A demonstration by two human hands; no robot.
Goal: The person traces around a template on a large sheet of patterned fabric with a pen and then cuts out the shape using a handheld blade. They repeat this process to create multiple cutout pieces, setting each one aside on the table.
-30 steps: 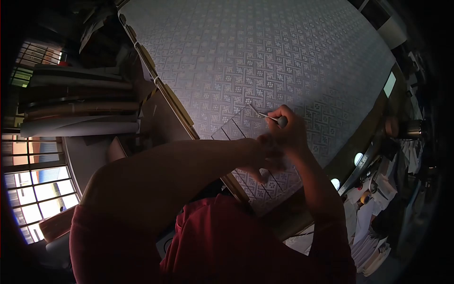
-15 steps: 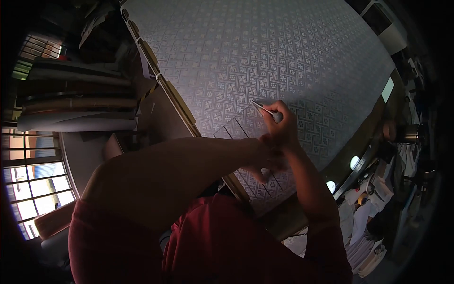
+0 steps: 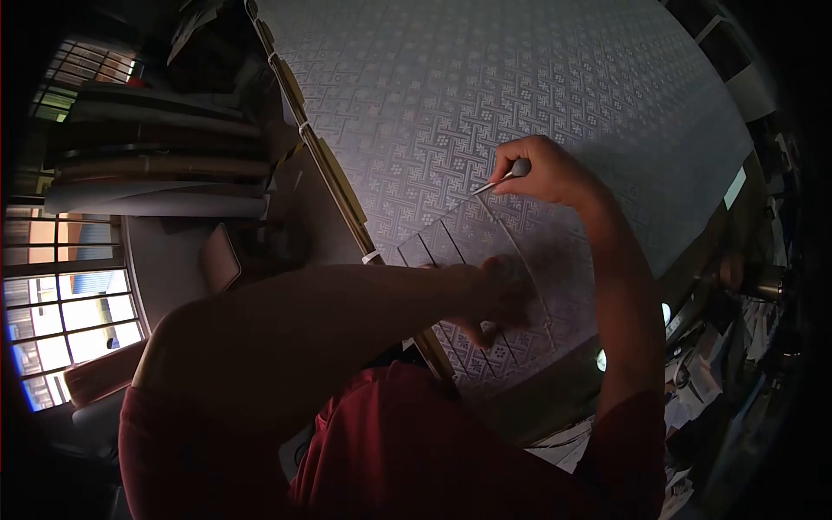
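My right hand (image 3: 542,169) pinches a slim metal hand tool (image 3: 500,184) with a rounded dark end. Its tip rests at the surface of a large grey patterned sheet (image 3: 485,113). From near that tip a thin pale line, like a cord or strip (image 3: 524,256), curves down across the sheet toward its near edge. My left hand (image 3: 498,299) lies on the sheet to the left of this line, fingers spread and partly in shadow. Dark straight lines (image 3: 452,241) cross the pattern close to it.
A strip of wooden edging (image 3: 325,169) runs along the sheet's left side. Rolled materials (image 3: 165,165) are stacked at the left, above a barred window (image 3: 74,312). Papers and small items (image 3: 702,381) crowd the right side, near a metal cylinder (image 3: 767,282).
My right hand and the tool have moved up and slightly right, away from my left wrist. The pale curved line now shows between my hands. My left hand stays on the sheet.
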